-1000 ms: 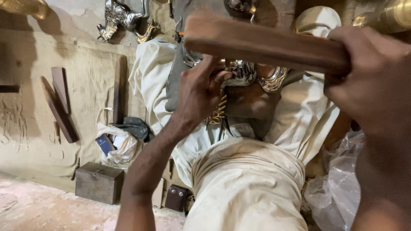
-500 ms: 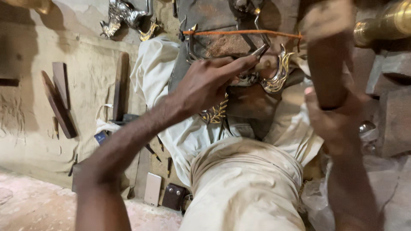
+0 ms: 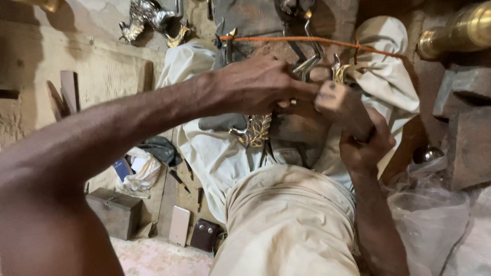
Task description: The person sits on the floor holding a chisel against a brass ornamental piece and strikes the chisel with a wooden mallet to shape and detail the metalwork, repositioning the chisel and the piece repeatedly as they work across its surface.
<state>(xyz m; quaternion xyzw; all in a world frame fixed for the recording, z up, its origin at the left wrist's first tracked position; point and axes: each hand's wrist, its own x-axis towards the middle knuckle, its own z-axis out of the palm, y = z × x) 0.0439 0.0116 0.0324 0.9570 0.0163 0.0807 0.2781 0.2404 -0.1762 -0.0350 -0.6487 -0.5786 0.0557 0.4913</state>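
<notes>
Mallet (image 3: 340,105) gripped in right hand (image 3: 365,145) (left hand (image 3: 255,84) pinches metal ornament (image 3: 307,66)).

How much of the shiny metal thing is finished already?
Done: the brass ornament already shows leafy golden detail, so much of its shaping looks finished. In hand: the left hand steadies a metal tool against it, while the right hand holds a wooden mallet close by. Left: probably more tapping; how much is hard to tell.
</notes>
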